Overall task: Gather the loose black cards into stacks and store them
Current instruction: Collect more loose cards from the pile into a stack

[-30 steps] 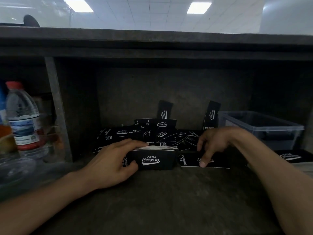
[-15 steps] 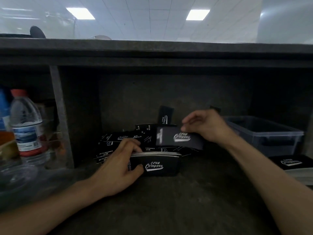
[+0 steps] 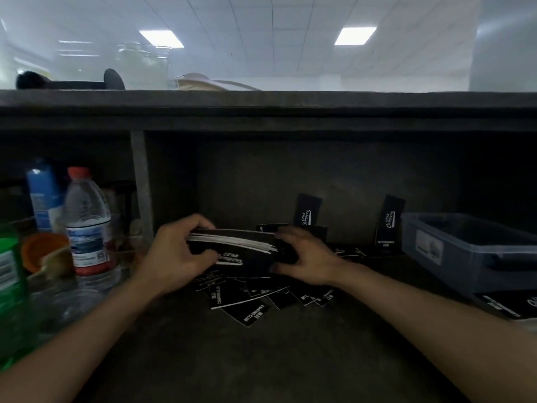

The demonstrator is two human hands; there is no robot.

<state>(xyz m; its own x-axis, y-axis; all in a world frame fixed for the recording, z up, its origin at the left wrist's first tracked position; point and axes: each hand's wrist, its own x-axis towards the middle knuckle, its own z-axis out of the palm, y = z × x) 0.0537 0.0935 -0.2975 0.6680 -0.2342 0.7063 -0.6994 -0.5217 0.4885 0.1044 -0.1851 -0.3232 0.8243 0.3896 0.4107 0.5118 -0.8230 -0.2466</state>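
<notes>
- My left hand [image 3: 177, 257] grips the left end of the stack of black cards [image 3: 241, 251], with the thumb on the near face and the fingers curled over the top edge.
- My right hand [image 3: 308, 257] clasps the stack's right end, fingers bent round it.
- The stack stands on its long edge between my hands, over the loose cards [image 3: 250, 298], in the middle of the shelf. The cards' white edges show along its top.
- White script on the stack's near face reads roughly "Club Camping", partly hidden by my thumb.
- One loose card [image 3: 252, 314] carries block print, "CAMPING CLUB". The others are too small or too blurred to read.
- Two upright cards [image 3: 389, 225] lean against the back wall, each showing the same white script running sideways.
- A clear plastic bin [image 3: 465, 251] sits at the right, and its label is unreadable.
- At the left stand a water bottle [image 3: 87, 222] with a red cap and band, a blue bottle [image 3: 43, 196] and a green pack [image 3: 11, 286], all with illegible print.
- The shelf [image 3: 261, 359] is dark, worn and matte, under a thick counter top [image 3: 261, 103].
- Beyond are a white tiled ceiling and two panel lights [image 3: 354, 35].
</notes>
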